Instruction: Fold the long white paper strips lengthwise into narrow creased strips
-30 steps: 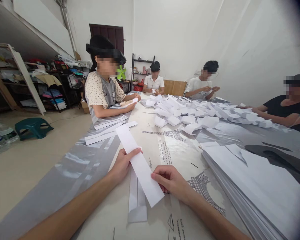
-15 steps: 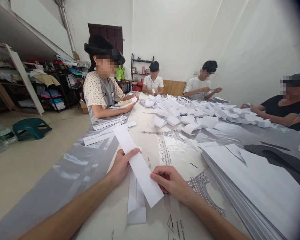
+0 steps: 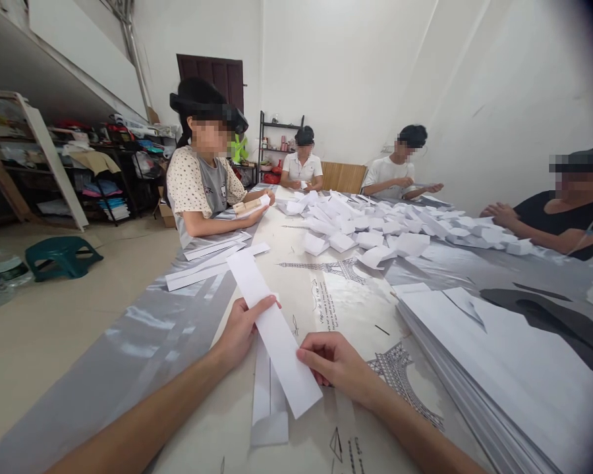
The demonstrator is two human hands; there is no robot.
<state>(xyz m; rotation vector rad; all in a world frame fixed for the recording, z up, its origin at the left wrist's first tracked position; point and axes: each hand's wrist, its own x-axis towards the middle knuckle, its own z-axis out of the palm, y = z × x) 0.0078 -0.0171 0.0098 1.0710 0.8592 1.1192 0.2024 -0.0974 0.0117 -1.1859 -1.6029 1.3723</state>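
A long white paper strip (image 3: 271, 329) slants over the table in front of me. My left hand (image 3: 240, 329) pinches its left edge with thumb on top. My right hand (image 3: 338, 365) grips its right edge lower down, fingers curled. Under the strip a folded white paper piece (image 3: 269, 411) lies flat on the table (image 3: 326, 289), which is covered with a sheet printed with Eiffel towers.
A thick stack of white sheets (image 3: 504, 368) lies at my right. More strips (image 3: 207, 263) lie ahead on the left. A heap of folded papers (image 3: 390, 227) fills the table's far part. Several people sit around it. A green stool (image 3: 62, 255) stands on the floor at left.
Both hands hold the strip almost as before; it has sunk slightly. The person at the far right has laid a hand flat on the table.
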